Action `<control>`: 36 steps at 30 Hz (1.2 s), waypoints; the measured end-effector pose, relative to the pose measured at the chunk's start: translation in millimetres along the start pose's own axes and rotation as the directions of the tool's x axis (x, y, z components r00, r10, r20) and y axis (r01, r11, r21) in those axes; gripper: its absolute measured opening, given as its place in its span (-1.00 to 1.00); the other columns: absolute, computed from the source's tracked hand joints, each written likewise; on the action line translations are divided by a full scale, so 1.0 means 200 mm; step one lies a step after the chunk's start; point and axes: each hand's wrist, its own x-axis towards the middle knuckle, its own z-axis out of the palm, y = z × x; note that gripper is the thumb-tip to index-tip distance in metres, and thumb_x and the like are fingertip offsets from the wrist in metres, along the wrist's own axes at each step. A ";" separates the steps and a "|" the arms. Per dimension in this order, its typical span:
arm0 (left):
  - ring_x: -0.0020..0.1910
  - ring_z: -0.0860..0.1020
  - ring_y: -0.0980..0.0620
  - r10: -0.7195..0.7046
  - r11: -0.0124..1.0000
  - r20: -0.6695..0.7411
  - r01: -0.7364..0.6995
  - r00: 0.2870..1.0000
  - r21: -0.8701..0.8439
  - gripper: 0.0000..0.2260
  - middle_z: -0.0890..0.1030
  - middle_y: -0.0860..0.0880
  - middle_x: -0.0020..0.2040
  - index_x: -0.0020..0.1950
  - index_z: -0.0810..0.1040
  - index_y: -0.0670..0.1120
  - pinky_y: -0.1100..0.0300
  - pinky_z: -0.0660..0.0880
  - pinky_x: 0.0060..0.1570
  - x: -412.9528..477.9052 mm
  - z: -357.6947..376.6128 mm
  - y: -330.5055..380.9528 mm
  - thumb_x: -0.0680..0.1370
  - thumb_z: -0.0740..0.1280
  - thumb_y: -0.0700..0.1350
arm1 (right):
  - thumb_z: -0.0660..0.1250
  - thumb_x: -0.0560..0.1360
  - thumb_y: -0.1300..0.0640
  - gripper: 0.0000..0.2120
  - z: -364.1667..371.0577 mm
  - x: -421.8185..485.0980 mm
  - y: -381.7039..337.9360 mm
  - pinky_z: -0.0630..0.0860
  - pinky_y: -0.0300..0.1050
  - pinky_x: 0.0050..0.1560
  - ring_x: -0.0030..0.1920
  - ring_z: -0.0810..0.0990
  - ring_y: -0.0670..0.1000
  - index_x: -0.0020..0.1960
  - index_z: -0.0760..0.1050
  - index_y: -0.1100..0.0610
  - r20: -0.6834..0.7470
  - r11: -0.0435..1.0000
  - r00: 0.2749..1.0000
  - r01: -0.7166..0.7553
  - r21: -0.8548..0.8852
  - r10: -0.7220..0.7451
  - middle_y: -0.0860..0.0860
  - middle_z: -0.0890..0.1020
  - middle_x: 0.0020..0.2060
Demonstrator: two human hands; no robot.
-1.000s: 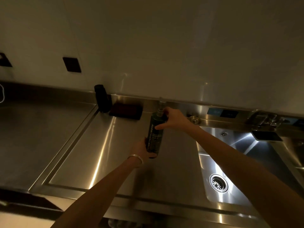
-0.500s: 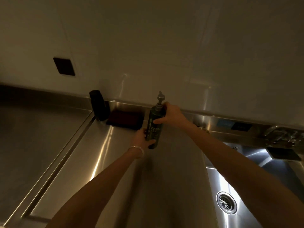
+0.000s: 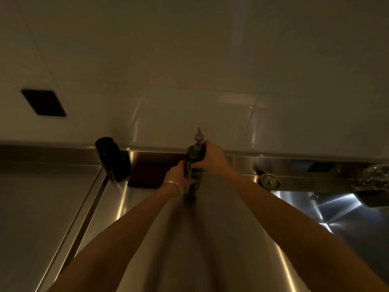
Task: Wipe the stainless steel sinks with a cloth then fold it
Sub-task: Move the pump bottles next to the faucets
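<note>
Stainless-steel worktop ran dimly lit beneath a pale wall, and the sink lay sunk into it at the far right, its basin cut off by the frame edge so that only the gleaming back corner showed. What looked like a dark red cloth lay flat against the back upstand left of centre, too shadowed to make out clearly, its right end hidden behind a wrist. Just right of it a pump bottle stood roughly upright, long axis vertical, pump head pointing up toward the wall; whether its base touched the steel could not be told. The left grip, a bracelet on its wrist, wrapped the bottle's lower body, and the right grip closed round its shoulder below the pump. A black cylinder stood left of the cloth. A round metal fitting sat between bottle and sink, and a blurred tap was cut off at the right edge.
</note>
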 end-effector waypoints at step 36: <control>0.18 0.47 -0.17 0.034 0.932 0.110 -0.072 0.993 0.357 -0.44 0.47 -0.16 0.21 0.31 0.35 -0.12 -0.06 0.43 0.15 0.22 0.04 -0.13 0.41 0.43 0.07 | 0.48 0.39 0.04 -0.14 -0.04 0.04 0.30 0.22 0.02 0.42 0.44 0.25 0.15 0.50 0.07 0.24 -0.048 0.995 0.997 -0.067 -0.070 0.064 0.20 0.25 0.44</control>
